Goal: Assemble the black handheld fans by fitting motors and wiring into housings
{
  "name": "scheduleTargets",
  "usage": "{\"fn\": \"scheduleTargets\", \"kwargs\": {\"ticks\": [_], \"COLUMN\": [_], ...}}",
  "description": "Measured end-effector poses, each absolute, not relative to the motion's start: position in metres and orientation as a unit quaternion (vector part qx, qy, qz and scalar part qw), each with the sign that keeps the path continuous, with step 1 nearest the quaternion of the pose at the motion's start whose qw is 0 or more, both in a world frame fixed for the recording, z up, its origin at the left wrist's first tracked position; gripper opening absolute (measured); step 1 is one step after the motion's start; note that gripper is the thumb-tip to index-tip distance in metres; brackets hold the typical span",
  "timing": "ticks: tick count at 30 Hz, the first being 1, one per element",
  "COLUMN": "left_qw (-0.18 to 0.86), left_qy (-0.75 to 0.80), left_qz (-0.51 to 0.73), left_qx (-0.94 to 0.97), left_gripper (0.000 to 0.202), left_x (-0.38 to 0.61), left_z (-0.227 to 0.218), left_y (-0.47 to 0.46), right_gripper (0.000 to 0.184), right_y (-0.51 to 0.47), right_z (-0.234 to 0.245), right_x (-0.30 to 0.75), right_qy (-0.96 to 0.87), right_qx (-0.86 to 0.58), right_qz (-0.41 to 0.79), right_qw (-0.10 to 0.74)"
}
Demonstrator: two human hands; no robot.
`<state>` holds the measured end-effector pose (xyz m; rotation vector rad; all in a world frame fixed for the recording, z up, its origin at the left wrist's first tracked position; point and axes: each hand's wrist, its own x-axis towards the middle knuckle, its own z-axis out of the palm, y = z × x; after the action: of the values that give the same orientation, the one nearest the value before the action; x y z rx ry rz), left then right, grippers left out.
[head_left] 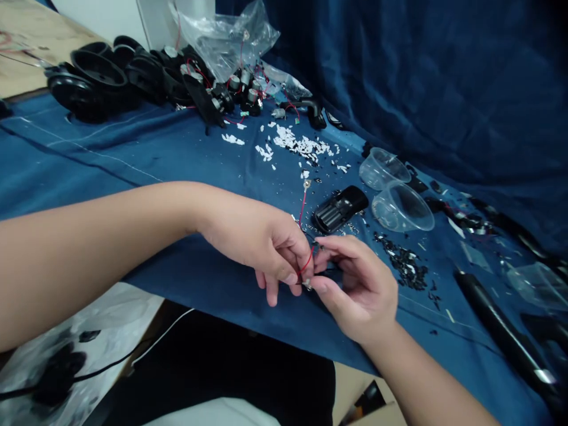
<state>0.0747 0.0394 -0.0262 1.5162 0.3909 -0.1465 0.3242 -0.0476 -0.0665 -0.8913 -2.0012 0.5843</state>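
Cool, moderate light; glare on plastic bag (231,41) and clear cup (402,207); curtain (444,77) dark, upper right; right edge stretched, blurred.

From where I'm standing, a red wire (303,207) is disappearing behind the left hand (261,239). That hand and the right hand (364,290) are partly covering a small part (306,284), too tiny to identify. The view's edges are cutting off both forearms (89,254) and a blurring clear cup (536,286).
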Motion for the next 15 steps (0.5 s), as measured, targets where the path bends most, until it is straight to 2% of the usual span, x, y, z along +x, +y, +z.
{"fn": "scheduleTargets", "kwargs": {"ticks": [7, 12, 15], "left_qw": [0.594, 0.613, 0.591], "left_qy": [0.217, 0.208, 0.258], "left_qz": [0.027, 0.050, 0.064], "left_qx": [0.774, 0.761, 0.761], "left_gripper": [0.017, 0.024, 0.029], "left_x": [0.083, 0.075, 0.067], "left_z": [-0.028, -0.020, -0.009], "left_y": [0.029, 0.034, 0.044], "right_gripper": [0.019, 0.017, 0.011], "right_y": [-0.045, -0.044, -0.045], "right_z": [-0.058, -0.058, -0.058], "right_x": [0.316, 0.323, 0.323], "right_qy": [-0.766, -0.753, -0.715], "right_qx": [-0.407, -0.434, -0.452], "right_qz": [0.204, 0.198, 0.245], "right_qw": [0.454, 0.453, 0.474]}}
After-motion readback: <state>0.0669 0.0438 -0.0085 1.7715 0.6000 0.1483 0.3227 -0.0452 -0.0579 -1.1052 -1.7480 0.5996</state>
